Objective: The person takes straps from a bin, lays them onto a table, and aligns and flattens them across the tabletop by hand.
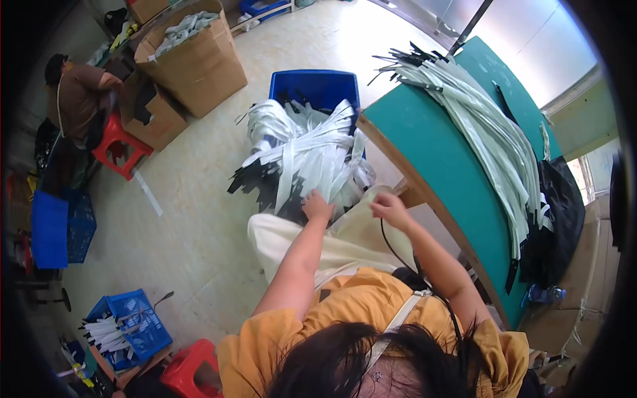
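A large heap of white strips (308, 149) with black ends spills over the front of a blue bin (315, 81) and down towards my lap. My left hand (318, 207) is at the near edge of the heap, its fingers bent over the strips there. To the right, apart from the heap, my right hand (390, 211) is raised above my cream trousers (272, 242) with fingers pinched together. Whatever lies between those fingers is too small to make out. A thin black cord (391, 247) runs down just below that hand.
On my right, a green table (424, 152) bears a long bundle of white strips (484, 126). A cardboard box (199, 66) stands far left, near a person on a red stool (119, 149). A blue crate (142, 325) with white strips is at lower left, beside another red stool (192, 368).
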### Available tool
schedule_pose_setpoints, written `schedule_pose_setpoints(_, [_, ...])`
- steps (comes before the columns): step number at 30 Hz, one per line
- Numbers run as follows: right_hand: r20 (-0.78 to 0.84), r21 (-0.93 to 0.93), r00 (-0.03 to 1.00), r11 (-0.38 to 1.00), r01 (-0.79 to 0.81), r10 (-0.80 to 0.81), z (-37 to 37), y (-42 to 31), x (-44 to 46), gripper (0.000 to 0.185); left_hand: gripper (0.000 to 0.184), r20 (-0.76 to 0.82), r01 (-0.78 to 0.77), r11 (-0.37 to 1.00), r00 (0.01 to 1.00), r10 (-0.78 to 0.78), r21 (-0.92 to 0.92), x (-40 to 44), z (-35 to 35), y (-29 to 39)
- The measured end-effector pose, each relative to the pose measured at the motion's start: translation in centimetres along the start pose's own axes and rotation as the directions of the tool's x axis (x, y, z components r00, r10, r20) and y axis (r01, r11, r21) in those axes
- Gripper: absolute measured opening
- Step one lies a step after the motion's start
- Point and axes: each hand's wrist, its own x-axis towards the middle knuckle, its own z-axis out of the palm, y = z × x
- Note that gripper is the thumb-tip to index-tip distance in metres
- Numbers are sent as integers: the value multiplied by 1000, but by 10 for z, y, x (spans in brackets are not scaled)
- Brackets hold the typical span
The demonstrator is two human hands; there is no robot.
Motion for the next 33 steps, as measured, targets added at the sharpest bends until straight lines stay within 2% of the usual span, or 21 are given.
schedule_pose_setpoints(1, [8, 93, 992, 988, -123, 123, 11, -5, 7, 18, 49, -34, -43, 998, 998, 44, 51, 21, 31, -9])
schedule_pose_setpoints(4, [102, 218, 975, 951, -217, 199, 31, 22, 37, 17, 36, -16, -78, 962, 996, 85, 263, 32, 43, -4])
schedule_pose_setpoints(5, [140, 305, 952, 903, -302, 271, 34, 29, 46, 21, 30, -47, -108, 966, 991, 122, 235, 27, 35, -2])
schedule_pose_setpoints(8, [269, 512, 851, 682, -523, 451, 50, 54, 79, 41, 27, 188, 30, 994, 982, -10, -103, 18, -11, 11])
schedule_pose_setpoints(10, [320, 608, 762, 494, -621, 563, 64, 81, 103, 58, 31, 225, 10, 984, 974, 31, -177, 5, -37, 22])
schedule_pose_setpoints(13, [184, 545, 684, 506, -668, 706, 77, 98, 128, 77, 34, 258, -35, 972, 962, 95, -231, -10, -31, 17])
schedule_pose_setpoints(16, [174, 569, 755, 561, -601, 632, 90, 108, 153, 64, 35, 279, -4, 962, 957, 84, -274, -16, -37, 11])
schedule_pose_setpoints(17, [149, 545, 758, 588, -598, 635, 97, 104, 158, 42, 36, 281, -4, 962, 956, 84, -274, -19, -36, 10])
schedule_pose_setpoints(20, [68, 566, 783, 622, -540, 618, 109, 82, 148, 24, 37, 317, 9, 969, 946, 72, -249, -19, -23, 4])
schedule_pose_setpoints(21, [78, 555, 772, 616, -559, 630, 111, 98, 162, 19, 38, 274, -17, 971, 958, 85, -239, -17, -15, -1])
schedule_pose_setpoints(23, [-299, 451, 841, 843, -292, 451, 108, 116, 172, 18, 39, 24, -179, 978, 983, 182, -107, -15, -6, -9])
schedule_pose_setpoints(24, [-466, 354, 824, 921, -161, 323, 106, 116, 172, 18, 39, -93, -245, 969, 966, 242, -22, -15, -6, -12])
schedule_pose_setpoints(27, [-110, 443, 808, 756, -481, 579, 80, 92, 167, 19, 42, 29, -204, 921, 974, 226, -331, -7, -21, -2])
schedule_pose_setpoints(30, [169, 645, 854, 600, -473, 492, 76, 61, 139, 23, 43, 286, 16, 848, 945, 161, -529, -14, -30, 14])
schedule_pose_setpoints(31, [173, 700, 885, 579, -419, 432, 75, 53, 132, 28, 43, 265, 29, 820, 952, 151, -571, -21, -31, 18])
schedule_pose_setpoints(33, [312, 707, 849, 493, -507, 426, 59, 9, 110, 32, 43, 220, 50, 758, 967, 126, -650, -42, -29, 27])
